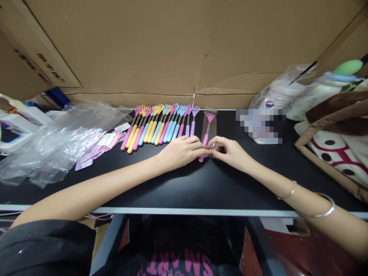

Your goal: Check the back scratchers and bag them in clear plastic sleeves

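A pink back scratcher with a claw-shaped head lies in a clear plastic bag on the black table. My left hand reaches across its handle from the left, fingertips pressed together at the bag's lower part. From the other side, my right hand pinches the crumpled lower edge of the bag with thumb and forefinger. The fingertips of both hands nearly meet just right of the handle. Left of the bag lies a row of back scratchers in pink, yellow, blue and purple, heads pointing away from me.
Clear plastic bags are heaped at the left, with printed cards beside them. White plastic frames stand at far left. At the right are a white cup in a bag, a bottle and a brown-trimmed bag. Cardboard walls the back.
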### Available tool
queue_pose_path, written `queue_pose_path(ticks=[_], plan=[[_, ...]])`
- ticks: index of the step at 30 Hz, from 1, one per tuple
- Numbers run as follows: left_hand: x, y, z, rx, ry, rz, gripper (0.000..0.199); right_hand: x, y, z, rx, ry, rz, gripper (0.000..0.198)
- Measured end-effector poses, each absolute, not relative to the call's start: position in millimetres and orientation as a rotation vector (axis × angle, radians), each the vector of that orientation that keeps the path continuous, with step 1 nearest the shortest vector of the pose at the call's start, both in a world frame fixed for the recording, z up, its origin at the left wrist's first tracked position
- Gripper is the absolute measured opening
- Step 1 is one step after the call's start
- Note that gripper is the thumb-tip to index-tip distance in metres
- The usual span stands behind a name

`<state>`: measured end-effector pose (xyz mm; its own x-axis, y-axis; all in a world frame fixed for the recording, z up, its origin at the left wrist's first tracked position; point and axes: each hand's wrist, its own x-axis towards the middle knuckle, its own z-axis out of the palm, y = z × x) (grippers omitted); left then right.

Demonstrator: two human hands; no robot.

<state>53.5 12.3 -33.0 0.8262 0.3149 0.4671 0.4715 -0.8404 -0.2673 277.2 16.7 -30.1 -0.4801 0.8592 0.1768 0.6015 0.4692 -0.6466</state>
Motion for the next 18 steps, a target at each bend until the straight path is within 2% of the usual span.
queue_pose_path(ticks=[7,18], plan=[[52,14,-35,-2.655,-0.59,-0.587,0.024,276,29,-29,-1.131,-2.323,0.701,0.018],[47,16,-38,-2.742,-0.649,-0.641,0.026,282,20,-30,-1.191,-2.438,0.283,0.013]])
